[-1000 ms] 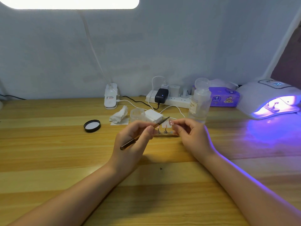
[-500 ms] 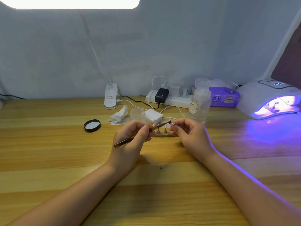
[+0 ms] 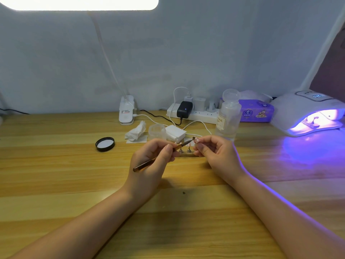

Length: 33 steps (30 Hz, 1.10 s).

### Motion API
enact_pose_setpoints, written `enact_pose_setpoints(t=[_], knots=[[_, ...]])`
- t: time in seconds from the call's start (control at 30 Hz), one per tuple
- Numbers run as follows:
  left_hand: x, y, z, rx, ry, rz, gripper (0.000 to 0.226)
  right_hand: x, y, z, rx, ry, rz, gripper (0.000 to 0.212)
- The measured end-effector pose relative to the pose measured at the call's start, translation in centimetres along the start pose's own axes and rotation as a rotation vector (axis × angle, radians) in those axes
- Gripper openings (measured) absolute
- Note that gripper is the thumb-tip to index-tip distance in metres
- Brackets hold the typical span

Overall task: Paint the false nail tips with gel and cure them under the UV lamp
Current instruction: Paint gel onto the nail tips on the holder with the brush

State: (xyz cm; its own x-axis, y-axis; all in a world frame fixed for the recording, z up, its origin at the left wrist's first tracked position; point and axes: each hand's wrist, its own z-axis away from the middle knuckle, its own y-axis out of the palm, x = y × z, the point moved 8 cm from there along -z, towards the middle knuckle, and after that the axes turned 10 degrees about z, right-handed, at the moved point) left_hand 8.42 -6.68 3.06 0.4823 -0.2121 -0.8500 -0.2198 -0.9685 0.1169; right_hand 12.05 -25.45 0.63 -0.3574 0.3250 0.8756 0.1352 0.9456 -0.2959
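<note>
UV lamp (image 3: 306, 111) cut by right edge; nail tip (image 3: 197, 140) in fingers too small (blurred).

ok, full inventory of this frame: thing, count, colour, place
brush: 1, brown, left hand, tip at held nail tip
nail tip: 1, pale, right fingers
nail stands: 2 visible, metal, between hands
UV lamp: 1, white, lit purple, far right
bottle: 1, clear, behind right hand
jar: 1, clear, centre
lid: 1, black, left
pads: stack, white, beside jar
tissue: 1, white, crumpled
power strip: 1, white, rear
tissue pack: 1, purple, rear
table: 1, wood
left hand: holds brush
right hand: pinches nail tip
</note>
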Motion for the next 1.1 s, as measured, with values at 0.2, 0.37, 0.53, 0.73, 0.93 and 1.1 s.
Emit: enact_pose_setpoints(t=[0.2, 0.37, 0.53, 0.73, 0.93, 1.1], knots=[[-0.1, 0.5, 0.1, 0.046, -0.016, 0.058, 0.016, -0.3, -0.1, -0.1, -0.017, 0.016, -0.008, 0.017], [0.0, -0.1, -0.1, -0.001, -0.015, 0.035, 0.016, -0.3, -0.1, 0.0, 0.001, 0.006, 0.012, 0.019], [-0.1, -0.4, -0.3, -0.018, 0.018, -0.041, 0.015, 0.0, -0.1, 0.0, 0.003, -0.015, 0.045, 0.022], [-0.4, 0.1, -0.1, 0.031, 0.045, -0.058, 0.018, 0.6, -0.5, 0.2, -0.047, -0.038, 0.092, 0.023], [-0.5, 0.0, 0.0, 0.057, 0.05, -0.056, 0.013, 1.5, -1.0, 0.5, -0.121, -0.078, 0.255, 0.013], [-1.0, 0.3, 0.0, 0.052, 0.142, -0.157, 0.016, 2.6, -1.4, 0.8, -0.182, -0.165, 0.391, 0.013]])
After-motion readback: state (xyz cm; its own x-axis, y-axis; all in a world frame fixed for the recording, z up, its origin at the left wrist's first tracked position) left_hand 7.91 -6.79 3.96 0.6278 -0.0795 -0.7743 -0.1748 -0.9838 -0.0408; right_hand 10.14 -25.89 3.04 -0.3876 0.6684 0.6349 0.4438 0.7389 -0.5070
